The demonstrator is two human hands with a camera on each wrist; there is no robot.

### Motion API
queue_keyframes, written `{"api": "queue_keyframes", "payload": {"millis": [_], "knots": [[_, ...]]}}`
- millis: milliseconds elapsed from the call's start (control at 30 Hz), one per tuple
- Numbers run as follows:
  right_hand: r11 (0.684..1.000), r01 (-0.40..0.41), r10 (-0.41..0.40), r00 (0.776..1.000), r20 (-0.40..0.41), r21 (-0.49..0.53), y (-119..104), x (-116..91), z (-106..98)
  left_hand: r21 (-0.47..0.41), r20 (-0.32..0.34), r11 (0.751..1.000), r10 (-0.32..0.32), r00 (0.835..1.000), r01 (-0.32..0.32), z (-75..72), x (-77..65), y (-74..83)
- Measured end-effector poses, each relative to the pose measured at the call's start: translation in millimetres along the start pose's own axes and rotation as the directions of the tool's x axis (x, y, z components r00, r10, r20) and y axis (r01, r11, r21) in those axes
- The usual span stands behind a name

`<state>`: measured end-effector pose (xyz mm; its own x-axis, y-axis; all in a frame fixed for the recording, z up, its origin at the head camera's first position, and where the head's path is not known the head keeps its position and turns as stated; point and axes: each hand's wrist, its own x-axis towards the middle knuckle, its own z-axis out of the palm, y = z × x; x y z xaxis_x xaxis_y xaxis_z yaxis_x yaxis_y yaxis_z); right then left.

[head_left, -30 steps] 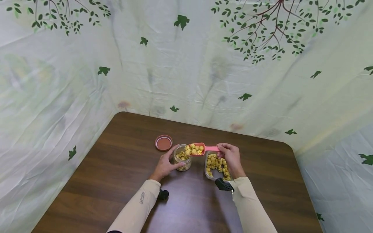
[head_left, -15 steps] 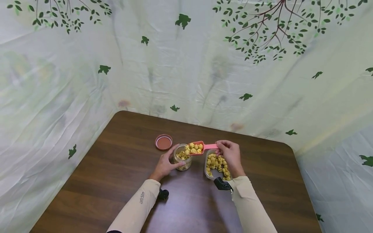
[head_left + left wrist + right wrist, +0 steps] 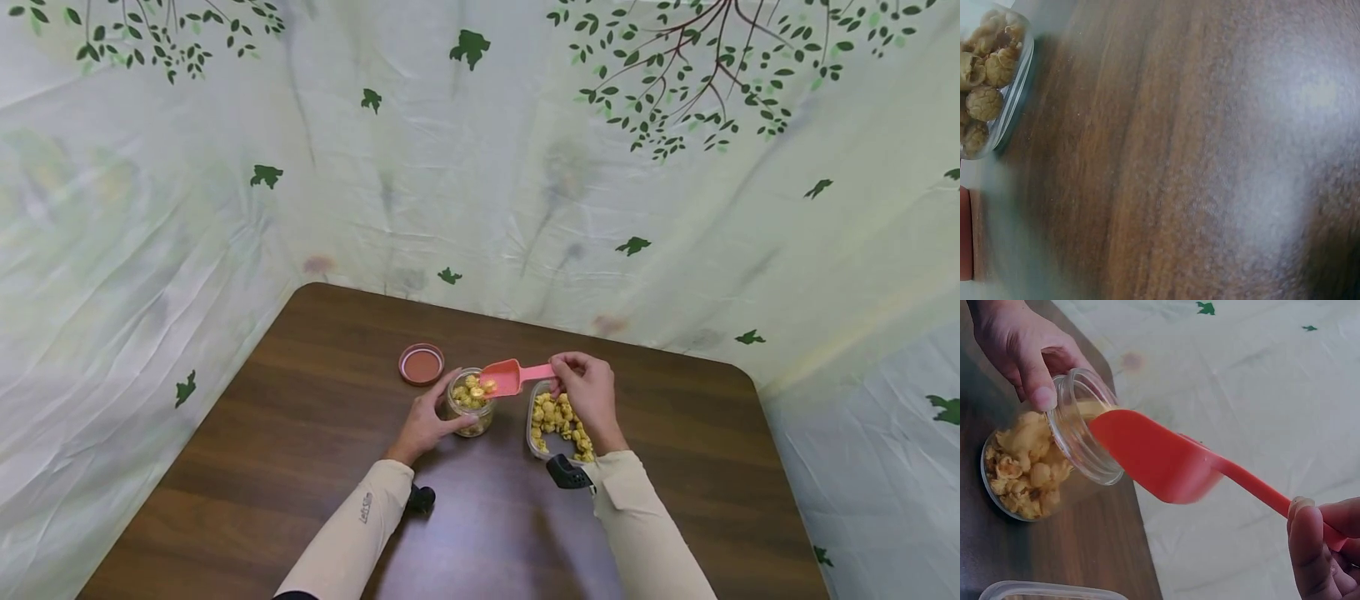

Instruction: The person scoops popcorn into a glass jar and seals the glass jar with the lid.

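A clear jar (image 3: pixel 1079 434) with popcorn (image 3: pixel 1029 465) in it stands on the table. My left hand (image 3: pixel 427 425) grips it round the rim, thumb at the near side and fingers behind. With my right hand (image 3: pixel 588 392) I pinch the end of the handle of a red scoop (image 3: pixel 1154 456). The scoop is tilted down to the left, its lip at the jar's mouth. In the head view a few popcorn pieces lie at the lip and the rest of the scoop's bowl shows bare. Below my right hand sits a clear plastic container (image 3: pixel 529 433) partly filled with popcorn.
A reddish-brown round lid (image 3: pixel 422 364) lies on the brown wooden table (image 3: pixel 300 400) behind and left of the jar. A small black object (image 3: pixel 422 500) shows beside the left forearm. Cloth with printed leaves (image 3: pixel 510 208) hangs round the table's far and side edges.
The scoop has moved slightly left and tipped toward the jar. Most of its popcorn has slid out into the jar, which now looks fuller. My left hand keeps its hold.
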<state>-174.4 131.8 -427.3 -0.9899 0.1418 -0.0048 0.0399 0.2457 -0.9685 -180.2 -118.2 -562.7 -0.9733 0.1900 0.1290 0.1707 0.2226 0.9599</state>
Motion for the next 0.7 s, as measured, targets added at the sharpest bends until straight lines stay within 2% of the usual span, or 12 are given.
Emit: {"api": "queue_keyframes", "payload": {"millis": [367,700], "knots": [[0.986,0.143,-0.142,0.99,0.021,-0.089,-8.1,-5.0,0.2,0.012,0.007,1.0,0.018,1.0,-0.018,0.0,0.2,0.8],[0.983,0.144,-0.144,0.99,0.008,-0.111,-1.1,-2.2,-5.4,-0.009,0.012,1.0,0.006,1.0,-0.006,-0.5,0.8,2.8]]}}
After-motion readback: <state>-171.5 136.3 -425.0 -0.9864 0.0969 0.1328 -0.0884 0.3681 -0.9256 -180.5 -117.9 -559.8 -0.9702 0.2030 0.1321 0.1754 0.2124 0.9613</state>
